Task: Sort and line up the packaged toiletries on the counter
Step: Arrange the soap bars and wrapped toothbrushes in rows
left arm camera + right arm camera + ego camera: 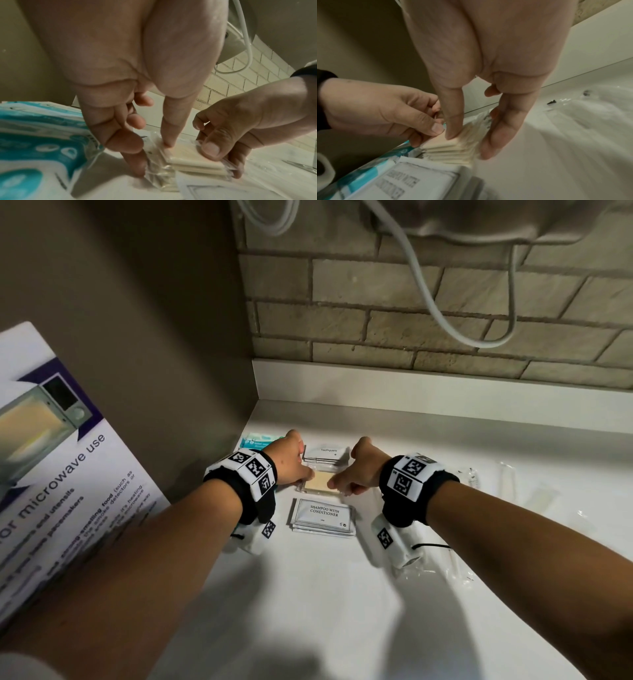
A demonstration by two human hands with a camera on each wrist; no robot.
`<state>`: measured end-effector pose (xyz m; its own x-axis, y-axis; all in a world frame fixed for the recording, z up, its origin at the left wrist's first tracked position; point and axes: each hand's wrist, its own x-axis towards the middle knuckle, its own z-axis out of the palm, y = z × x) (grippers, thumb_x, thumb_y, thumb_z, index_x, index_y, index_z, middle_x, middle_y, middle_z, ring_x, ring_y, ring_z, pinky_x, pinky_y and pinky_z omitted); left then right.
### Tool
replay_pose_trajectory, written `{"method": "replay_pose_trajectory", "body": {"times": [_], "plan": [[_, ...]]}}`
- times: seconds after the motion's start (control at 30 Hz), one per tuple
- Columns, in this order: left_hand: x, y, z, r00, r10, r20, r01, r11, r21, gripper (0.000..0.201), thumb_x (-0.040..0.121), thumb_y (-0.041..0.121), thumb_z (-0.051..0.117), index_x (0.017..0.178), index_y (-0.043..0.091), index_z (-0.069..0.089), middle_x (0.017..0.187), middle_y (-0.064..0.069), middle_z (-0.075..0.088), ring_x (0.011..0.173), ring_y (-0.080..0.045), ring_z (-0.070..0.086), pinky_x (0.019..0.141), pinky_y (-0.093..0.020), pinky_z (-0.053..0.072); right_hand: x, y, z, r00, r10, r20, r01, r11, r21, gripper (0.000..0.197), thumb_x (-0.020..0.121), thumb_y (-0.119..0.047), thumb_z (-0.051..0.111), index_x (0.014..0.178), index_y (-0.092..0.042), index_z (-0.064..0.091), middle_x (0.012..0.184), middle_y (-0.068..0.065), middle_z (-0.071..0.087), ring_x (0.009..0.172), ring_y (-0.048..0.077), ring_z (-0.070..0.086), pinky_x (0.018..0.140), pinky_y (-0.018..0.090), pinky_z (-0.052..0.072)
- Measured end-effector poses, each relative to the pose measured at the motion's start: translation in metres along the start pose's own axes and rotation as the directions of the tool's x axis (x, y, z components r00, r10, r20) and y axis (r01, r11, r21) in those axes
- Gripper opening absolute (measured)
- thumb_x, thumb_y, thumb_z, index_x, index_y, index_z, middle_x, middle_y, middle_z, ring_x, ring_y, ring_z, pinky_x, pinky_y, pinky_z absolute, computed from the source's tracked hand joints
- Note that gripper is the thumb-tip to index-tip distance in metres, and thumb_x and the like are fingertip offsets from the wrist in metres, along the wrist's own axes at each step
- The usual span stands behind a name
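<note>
A stack of cream packets in clear wrap (320, 485) lies on the white counter (329, 604), between a Toothpaste stack (327, 455) behind it and a Shampoo with Conditioner stack (323, 514) in front. My left hand (306, 478) pinches the cream stack (188, 158) at its left end, thumb on top and fingers down the side. My right hand (337, 483) pinches the right end of the cream stack (458, 148) the same way. Teal packets (255, 441) lie at the far left, partly hidden by my left hand.
Long items in clear wrap (507, 481) are scattered to the right on the counter. A leaning microwave-use sign (51, 474) stands at the left. A white cable (479, 337) hangs over the brick wall behind. A side wall closes the left corner.
</note>
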<state>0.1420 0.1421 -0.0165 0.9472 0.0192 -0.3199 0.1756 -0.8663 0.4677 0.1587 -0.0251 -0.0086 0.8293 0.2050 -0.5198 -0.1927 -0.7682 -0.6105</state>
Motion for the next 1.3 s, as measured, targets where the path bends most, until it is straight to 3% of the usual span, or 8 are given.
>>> {"method": "replay_pose_trajectory", "body": {"times": [0.17,0.43,0.57,0.67,0.8,0.93,1.1,1.3], "plan": [[0.001,0.002,-0.001,1.000,0.012,-0.017,-0.011,0.999,0.051,0.044,0.080,0.029,0.075,0.102,0.015,0.040,0.095,-0.003,0.055,0.081,-0.021,0.053,0.069,-0.030,0.041,0.003,0.000,0.001,1.000,0.025,0.012,-0.022,0.984,-0.178,0.060,0.074,-0.029,0.075,0.110,-0.003,0.035,0.084,0.008,0.065,0.069,0.022,0.057,0.075,0.032,0.052],[0.002,0.001,-0.003,1.000,-0.006,-0.021,0.007,0.999,0.041,0.046,0.078,0.030,0.075,0.104,0.016,0.040,0.105,-0.005,0.059,0.087,-0.022,0.057,0.073,-0.031,0.044,0.002,0.006,-0.006,0.998,-0.023,-0.061,0.014,0.990,-0.140,0.070,0.064,-0.041,0.084,0.111,-0.008,0.043,0.078,0.007,0.063,0.067,0.021,0.057,0.061,0.029,0.046],[0.002,0.002,-0.008,0.998,-0.021,-0.059,0.019,0.999,-0.042,0.046,0.078,0.032,0.076,0.104,0.017,0.041,0.100,-0.003,0.059,0.086,-0.020,0.057,0.074,-0.031,0.045,-0.007,0.013,-0.026,0.996,-0.084,-0.040,0.079,0.991,-0.108,0.051,0.072,-0.039,0.080,0.103,-0.003,0.060,0.083,0.016,0.065,0.068,0.023,0.054,0.060,0.029,0.041],[-0.005,0.018,-0.012,0.988,0.084,-0.130,-0.096,0.992,-0.088,0.037,0.081,0.031,0.074,0.099,0.017,0.045,0.089,0.004,0.053,0.076,-0.014,0.050,0.067,-0.028,0.037,-0.020,0.026,-0.049,0.982,-0.178,-0.062,0.173,0.982,-0.078,0.025,0.083,-0.028,0.073,0.094,-0.012,0.058,0.080,0.006,0.065,0.059,0.016,0.057,0.051,0.022,0.043],[-0.026,0.055,-0.004,0.942,0.303,-0.145,-0.309,0.951,-0.017,0.021,0.086,0.031,0.070,0.100,0.020,0.059,0.092,0.003,0.062,0.079,-0.015,0.056,0.069,-0.025,0.040,-0.050,0.052,-0.071,0.946,-0.308,-0.102,0.257,0.904,-0.342,0.017,0.085,-0.025,0.069,0.098,-0.015,0.068,0.090,0.001,0.069,0.075,0.014,0.059,0.071,0.023,0.044],[-0.050,0.082,0.037,0.868,0.496,0.021,-0.477,0.820,0.317,0.039,0.090,0.038,0.060,0.126,0.025,0.060,0.119,0.002,0.061,0.114,-0.021,0.049,0.095,-0.033,0.041,-0.075,0.084,-0.061,0.961,-0.278,-0.003,0.201,0.703,-0.682,0.050,0.083,-0.043,0.068,0.129,-0.028,0.057,0.126,-0.004,0.061,0.113,0.018,0.054,0.093,0.030,0.044],[-0.064,0.094,0.085,0.822,0.505,0.265,-0.551,0.584,0.596,0.062,0.086,0.055,0.054,0.141,0.029,0.044,0.133,0.000,0.055,0.116,-0.028,0.041,0.094,-0.041,0.032,-0.087,0.111,-0.037,0.969,-0.243,0.035,0.178,0.599,-0.781,0.075,0.081,-0.053,0.064,0.147,-0.029,0.036,0.145,-0.004,0.047,0.130,0.021,0.039,0.107,0.037,0.036],[-0.073,0.101,0.089,0.871,0.446,0.208,-0.453,0.562,0.693,0.059,0.084,0.058,0.057,0.133,0.025,0.052,0.126,0.003,0.059,0.116,-0.026,0.040,0.095,-0.041,0.029,-0.091,0.122,-0.030,0.954,-0.300,0.011,0.203,0.616,-0.761,0.071,0.080,-0.050,0.063,0.144,-0.027,0.040,0.144,-0.002,0.047,0.128,0.022,0.039,0.105,0.037,0.037]]}}
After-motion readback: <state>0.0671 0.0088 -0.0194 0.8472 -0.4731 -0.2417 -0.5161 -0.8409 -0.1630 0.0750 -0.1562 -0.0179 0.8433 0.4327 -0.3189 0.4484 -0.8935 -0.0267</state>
